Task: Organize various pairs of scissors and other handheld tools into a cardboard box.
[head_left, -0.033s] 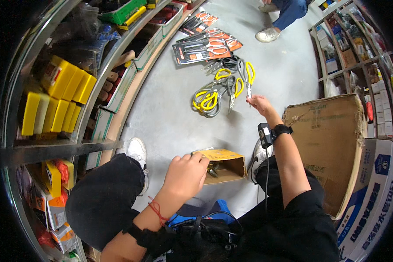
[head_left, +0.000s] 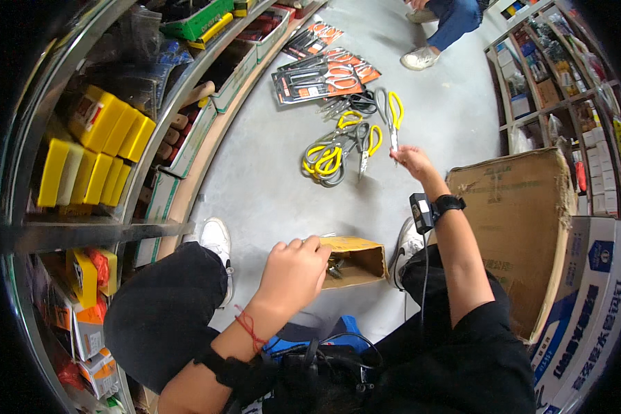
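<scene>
My right hand [head_left: 412,160] is closed in a pinch on the blade end of a pair of scissors [head_left: 395,114], whose yellow and grey handles point away from me. Just left of it, several scissors with yellow and grey handles [head_left: 323,157] lie in a pile on the floor. Behind the pile are black-handled scissors [head_left: 338,105] and carded scissors in packs [head_left: 317,81]. Between my feet stands a small cardboard box [head_left: 359,277], its open side showing some metal items inside. My left hand [head_left: 293,274] is curled at the box's left edge, fingertips partly hidden.
Shelves with yellow boxes [head_left: 102,124] and trays of tools line the left. On the right, a large cardboard piece [head_left: 507,234] leans beside a white and blue carton [head_left: 590,310]; more shelves [head_left: 552,83] stand behind. Another person's leg and shoe [head_left: 421,58] are at the far end.
The view has shifted slightly. Both hands keep their holds, and the scissors in my right hand stay in nearly the same place.
</scene>
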